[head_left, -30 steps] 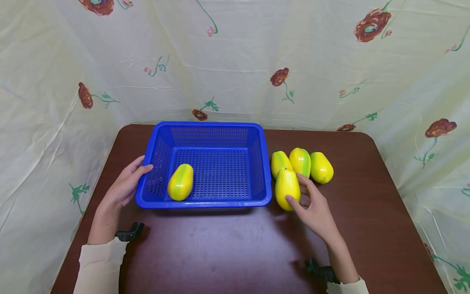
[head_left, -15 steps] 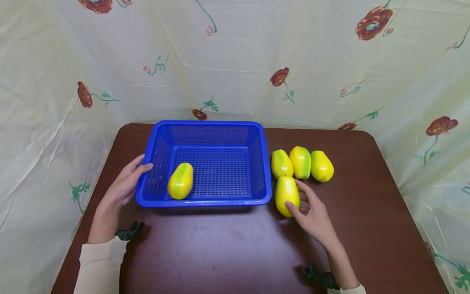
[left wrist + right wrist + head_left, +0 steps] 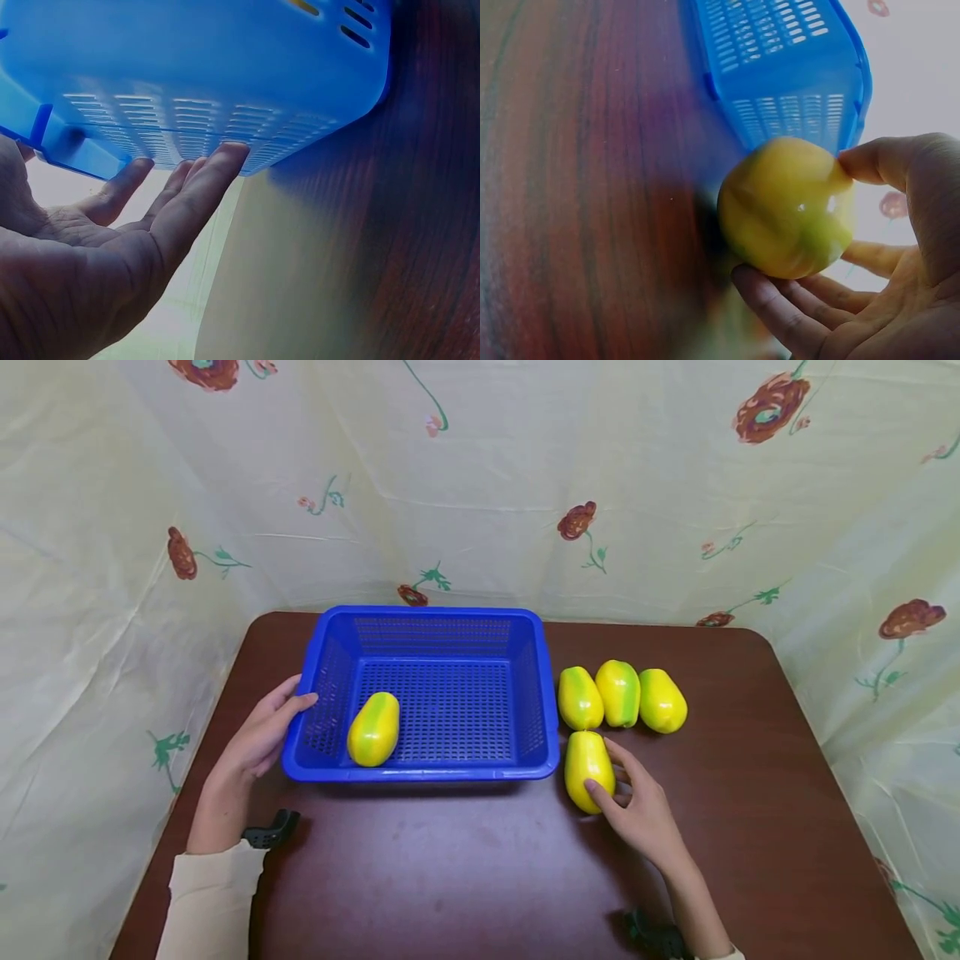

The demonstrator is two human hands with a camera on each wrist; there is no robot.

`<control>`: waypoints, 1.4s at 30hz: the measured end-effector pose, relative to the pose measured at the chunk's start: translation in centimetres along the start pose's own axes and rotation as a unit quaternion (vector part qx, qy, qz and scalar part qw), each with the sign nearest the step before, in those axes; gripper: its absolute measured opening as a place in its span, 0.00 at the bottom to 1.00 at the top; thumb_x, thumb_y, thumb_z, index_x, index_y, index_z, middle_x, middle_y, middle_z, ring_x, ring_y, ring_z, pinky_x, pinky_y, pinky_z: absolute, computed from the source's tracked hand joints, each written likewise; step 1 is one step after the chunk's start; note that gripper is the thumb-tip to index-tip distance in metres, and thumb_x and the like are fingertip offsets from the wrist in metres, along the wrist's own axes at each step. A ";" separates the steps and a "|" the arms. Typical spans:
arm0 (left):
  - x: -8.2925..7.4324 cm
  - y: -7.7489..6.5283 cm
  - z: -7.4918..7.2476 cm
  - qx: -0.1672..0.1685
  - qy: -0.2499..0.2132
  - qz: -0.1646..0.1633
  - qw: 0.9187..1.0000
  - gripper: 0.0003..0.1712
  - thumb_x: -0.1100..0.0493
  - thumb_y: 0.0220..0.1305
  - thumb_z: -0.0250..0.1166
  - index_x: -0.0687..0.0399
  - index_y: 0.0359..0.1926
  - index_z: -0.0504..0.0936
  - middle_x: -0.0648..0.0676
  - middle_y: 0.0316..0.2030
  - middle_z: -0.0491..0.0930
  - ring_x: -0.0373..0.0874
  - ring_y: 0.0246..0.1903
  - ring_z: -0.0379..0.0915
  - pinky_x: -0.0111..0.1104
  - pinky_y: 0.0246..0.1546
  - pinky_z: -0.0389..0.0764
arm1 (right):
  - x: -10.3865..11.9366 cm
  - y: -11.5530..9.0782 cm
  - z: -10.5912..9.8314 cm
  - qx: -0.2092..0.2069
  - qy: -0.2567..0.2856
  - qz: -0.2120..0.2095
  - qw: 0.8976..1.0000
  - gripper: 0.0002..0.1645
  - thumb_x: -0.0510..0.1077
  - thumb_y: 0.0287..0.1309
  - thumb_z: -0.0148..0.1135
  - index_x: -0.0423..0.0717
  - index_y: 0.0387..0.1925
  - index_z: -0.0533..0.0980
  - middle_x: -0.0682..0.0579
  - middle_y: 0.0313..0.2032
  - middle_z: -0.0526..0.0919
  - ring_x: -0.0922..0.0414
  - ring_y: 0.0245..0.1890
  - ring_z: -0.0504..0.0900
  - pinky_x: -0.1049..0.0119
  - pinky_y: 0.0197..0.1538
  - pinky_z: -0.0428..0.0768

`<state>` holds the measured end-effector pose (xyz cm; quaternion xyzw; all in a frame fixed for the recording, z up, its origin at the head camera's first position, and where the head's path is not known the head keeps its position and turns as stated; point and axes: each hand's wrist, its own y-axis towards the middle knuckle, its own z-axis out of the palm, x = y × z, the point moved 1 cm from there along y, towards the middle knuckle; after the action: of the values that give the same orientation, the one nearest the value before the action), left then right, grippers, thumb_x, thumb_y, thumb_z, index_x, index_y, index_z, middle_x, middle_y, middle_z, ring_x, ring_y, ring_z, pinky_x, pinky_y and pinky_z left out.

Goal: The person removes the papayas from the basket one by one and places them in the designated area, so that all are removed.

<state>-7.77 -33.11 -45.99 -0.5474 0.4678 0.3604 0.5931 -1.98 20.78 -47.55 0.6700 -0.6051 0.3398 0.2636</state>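
Note:
A blue plastic basket (image 3: pixel 435 772) with slotted walls stands on the table, and one yellow-green papaya (image 3: pixel 373 729) lies in its left front part. My left hand (image 3: pixel 262 731) holds the basket's left side, thumb over the rim; the left wrist view shows its fingers (image 3: pixel 199 184) against the outer wall. Right of the basket, my right hand (image 3: pixel 637 806) grips a yellow papaya (image 3: pixel 588 772) between thumb and fingers. In the right wrist view this papaya (image 3: pixel 787 210) has the thumb on one side and fingers on the other. Whether it touches the table is unclear.
Three more papayas, a left one (image 3: pixel 581 698), a middle one (image 3: pixel 618 693) and a right one (image 3: pixel 663 701), sit in a row behind the gripped one. The brown table (image 3: pixel 450 877) ends at a flowered cloth (image 3: pixel 480 485) at the back and sides.
My right hand has moved toward the table's front with the papaya, which now stands farther from the row behind. The left hand keeps its hold on the basket. The head view has shifted slightly.

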 end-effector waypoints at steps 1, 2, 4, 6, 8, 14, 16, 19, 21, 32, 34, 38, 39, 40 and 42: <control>0.0 0.0 0.0 0.000 0.002 0.000 1.000 0.41 0.45 0.83 0.54 0.52 0.85 0.49 0.41 0.59 0.76 0.33 0.52 0.85 0.35 0.47 0.91 | -0.1 -0.1 0.0 -0.001 -0.001 0.002 1.000 0.42 0.49 0.70 0.70 0.49 0.79 0.64 0.40 0.74 0.73 0.39 0.61 0.84 0.46 0.54 0.89; 0.0 0.0 0.1 -0.001 0.002 -0.001 1.000 0.41 0.45 0.82 0.54 0.52 0.85 0.50 0.41 0.60 0.76 0.33 0.52 0.85 0.35 0.47 0.91 | -0.1 -0.2 0.0 -0.003 -0.001 0.003 1.000 0.42 0.50 0.70 0.70 0.49 0.79 0.64 0.40 0.74 0.73 0.39 0.61 0.84 0.46 0.54 0.89; 0.0 0.0 0.1 -0.003 0.007 -0.002 1.000 0.41 0.45 0.83 0.54 0.52 0.85 0.49 0.42 0.60 0.75 0.33 0.52 0.85 0.34 0.48 0.91 | -0.2 -0.2 0.0 -0.003 -0.004 0.008 1.000 0.42 0.51 0.71 0.69 0.48 0.79 0.64 0.39 0.74 0.73 0.39 0.61 0.84 0.46 0.54 0.89; 0.0 0.0 0.1 -0.003 0.012 -0.002 1.000 0.41 0.45 0.83 0.54 0.52 0.85 0.49 0.41 0.60 0.74 0.32 0.52 0.85 0.35 0.48 0.91 | -0.2 -0.2 0.0 -0.002 -0.006 0.016 1.000 0.42 0.52 0.72 0.67 0.48 0.80 0.63 0.39 0.74 0.72 0.39 0.62 0.84 0.46 0.55 0.89; 0.0 0.0 0.0 -0.003 0.015 -0.002 1.000 0.41 0.45 0.83 0.54 0.52 0.85 0.48 0.41 0.60 0.74 0.32 0.52 0.85 0.35 0.48 0.91 | -0.1 -0.1 0.0 -0.001 -0.010 0.028 1.000 0.42 0.54 0.74 0.65 0.48 0.80 0.62 0.39 0.75 0.71 0.39 0.63 0.83 0.45 0.56 0.88; 0.0 0.1 0.1 -0.004 0.017 -0.006 1.000 0.41 0.44 0.82 0.54 0.51 0.85 0.49 0.46 0.64 0.72 0.32 0.53 0.84 0.35 0.49 0.90 | 0.0 0.1 0.0 0.004 -0.018 0.063 0.998 0.43 0.58 0.77 0.60 0.45 0.82 0.59 0.37 0.76 0.68 0.37 0.67 0.80 0.39 0.64 0.83; 0.0 0.1 0.1 -0.004 0.018 -0.007 1.000 0.41 0.43 0.82 0.54 0.51 0.85 0.49 0.47 0.64 0.72 0.32 0.53 0.84 0.35 0.49 0.90 | 0.0 0.2 0.0 0.005 -0.016 0.072 0.997 0.44 0.59 0.77 0.59 0.44 0.82 0.58 0.36 0.77 0.68 0.36 0.68 0.79 0.37 0.66 0.81; 0.0 0.2 0.1 -0.004 0.016 -0.008 1.000 0.41 0.44 0.83 0.54 0.52 0.85 0.48 0.46 0.63 0.72 0.32 0.52 0.84 0.35 0.48 0.91 | -0.1 0.3 0.1 0.006 -0.010 0.082 0.997 0.44 0.59 0.78 0.58 0.44 0.83 0.56 0.36 0.77 0.66 0.36 0.69 0.78 0.37 0.68 0.79; 0.0 0.1 0.1 -0.003 0.016 -0.007 1.000 0.42 0.44 0.83 0.53 0.52 0.85 0.48 0.44 0.62 0.72 0.32 0.52 0.84 0.34 0.48 0.91 | -0.1 0.3 0.2 0.006 -0.004 0.084 0.996 0.44 0.58 0.78 0.58 0.44 0.83 0.55 0.36 0.78 0.66 0.36 0.70 0.77 0.37 0.68 0.79; -0.1 0.1 0.2 0.000 0.007 0.002 1.000 0.41 0.45 0.83 0.53 0.53 0.85 0.49 0.42 0.61 0.74 0.32 0.53 0.84 0.32 0.49 0.90 | 0.0 0.2 0.2 0.000 0.009 0.087 0.996 0.45 0.62 0.76 0.60 0.47 0.82 0.57 0.38 0.77 0.67 0.36 0.69 0.77 0.37 0.68 0.80; -0.1 0.1 0.2 -0.001 0.009 0.001 1.000 0.41 0.45 0.83 0.53 0.53 0.85 0.49 0.41 0.61 0.74 0.31 0.52 0.84 0.32 0.48 0.90 | -0.1 0.2 0.2 -0.002 0.004 0.084 0.996 0.45 0.62 0.75 0.61 0.47 0.82 0.58 0.38 0.77 0.67 0.36 0.69 0.77 0.37 0.67 0.80; 0.0 0.1 0.2 -0.001 0.011 0.000 1.000 0.41 0.45 0.83 0.53 0.53 0.85 0.48 0.41 0.61 0.74 0.31 0.52 0.84 0.32 0.48 0.90 | -0.2 0.1 0.2 -0.008 -0.006 0.078 0.997 0.45 0.61 0.74 0.62 0.46 0.81 0.58 0.38 0.77 0.68 0.36 0.68 0.77 0.37 0.66 0.81; 0.0 0.1 0.2 -0.001 0.011 0.000 1.000 0.41 0.45 0.83 0.53 0.53 0.85 0.48 0.41 0.61 0.74 0.31 0.52 0.84 0.32 0.48 0.90 | -0.2 0.1 0.2 -0.009 -0.008 0.077 0.997 0.46 0.61 0.74 0.62 0.46 0.81 0.58 0.38 0.77 0.68 0.36 0.68 0.77 0.37 0.66 0.81; 0.0 0.1 0.2 -0.002 0.008 0.000 1.000 0.41 0.45 0.83 0.53 0.53 0.85 0.48 0.41 0.61 0.74 0.32 0.52 0.84 0.32 0.47 0.90 | -0.3 0.1 0.2 -0.010 -0.009 0.076 0.997 0.46 0.61 0.74 0.62 0.46 0.81 0.58 0.38 0.77 0.68 0.36 0.68 0.77 0.37 0.66 0.81; 0.0 0.1 0.1 -0.003 0.008 -0.001 1.000 0.41 0.45 0.83 0.53 0.53 0.85 0.48 0.41 0.61 0.74 0.32 0.52 0.84 0.32 0.48 0.90 | -0.3 0.2 0.2 -0.013 -0.012 0.075 0.997 0.46 0.61 0.74 0.62 0.45 0.81 0.58 0.38 0.77 0.67 0.36 0.68 0.77 0.37 0.66 0.81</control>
<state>-7.84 -32.97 -45.98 -0.5524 0.4708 0.3563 0.5884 -2.14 20.81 -47.95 0.6238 -0.6610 0.3421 0.2387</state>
